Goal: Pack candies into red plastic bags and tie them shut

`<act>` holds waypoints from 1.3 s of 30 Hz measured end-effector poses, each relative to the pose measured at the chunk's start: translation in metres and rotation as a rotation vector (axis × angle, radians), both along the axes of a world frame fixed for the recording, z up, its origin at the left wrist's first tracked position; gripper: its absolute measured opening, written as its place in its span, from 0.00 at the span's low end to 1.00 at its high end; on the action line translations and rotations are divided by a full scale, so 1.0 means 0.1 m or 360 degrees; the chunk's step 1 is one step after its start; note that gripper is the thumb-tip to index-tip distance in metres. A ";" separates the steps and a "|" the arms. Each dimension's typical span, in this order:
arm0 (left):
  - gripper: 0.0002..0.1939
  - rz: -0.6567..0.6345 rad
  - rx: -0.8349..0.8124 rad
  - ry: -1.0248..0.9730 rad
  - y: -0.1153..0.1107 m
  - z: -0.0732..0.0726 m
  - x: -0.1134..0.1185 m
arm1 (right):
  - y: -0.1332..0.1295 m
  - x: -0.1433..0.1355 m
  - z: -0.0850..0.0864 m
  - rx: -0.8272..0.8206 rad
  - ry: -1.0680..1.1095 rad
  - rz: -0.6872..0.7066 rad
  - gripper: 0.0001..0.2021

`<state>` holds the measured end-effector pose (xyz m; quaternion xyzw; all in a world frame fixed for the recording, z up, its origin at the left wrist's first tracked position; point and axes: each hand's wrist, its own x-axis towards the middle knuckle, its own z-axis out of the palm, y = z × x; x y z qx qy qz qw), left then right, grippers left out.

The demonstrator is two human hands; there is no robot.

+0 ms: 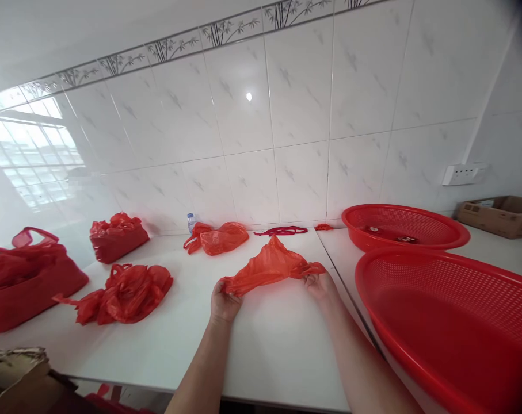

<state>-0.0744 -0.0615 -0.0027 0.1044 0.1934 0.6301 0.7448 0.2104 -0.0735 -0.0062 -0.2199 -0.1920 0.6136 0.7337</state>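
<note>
A thin red plastic bag (271, 264) is stretched between my two hands, just above the white table (282, 345). My left hand (226, 302) grips its left end, fingers closed round the gathered plastic. The bag's right end is bunched in my right hand (319, 282), and a loose bit sticks out past the fingers. The middle of the bag rises to a point at the back. Behind it, near the wall, lies another crumpled red plastic bag (224, 238). A heap of red plastic bags (133, 293) lies to the left of my left hand.
Two large red plastic baskets (410, 356) (359, 230) stand on the right, the far one holding a few small items. At left are a full red bag (31, 282) and a smaller one (120, 238). A bottle (191, 221), cardboard box (498, 218) and torn carton (14, 368) are also around.
</note>
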 end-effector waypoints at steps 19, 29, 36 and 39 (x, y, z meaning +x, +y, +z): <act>0.03 -0.0248 -0.0066 0.0160 0.12 0.07 0.01 | 0.06 0.13 -0.04 -0.0302 -0.0260 -0.0372 0.02; 0.08 -0.0405 -0.0092 0.0214 0.29 0.08 0.06 | -0.23 -0.32 0.22 0.0133 -0.2232 -0.1597 0.31; 0.10 -0.0375 -0.0004 0.0415 0.28 0.09 0.04 | -0.15 -0.52 0.06 0.0099 -0.2800 -0.0879 0.28; 0.12 -0.0225 0.0056 0.0541 0.32 0.10 -0.04 | -0.12 -0.35 0.02 -0.0143 -0.2413 -0.0475 0.14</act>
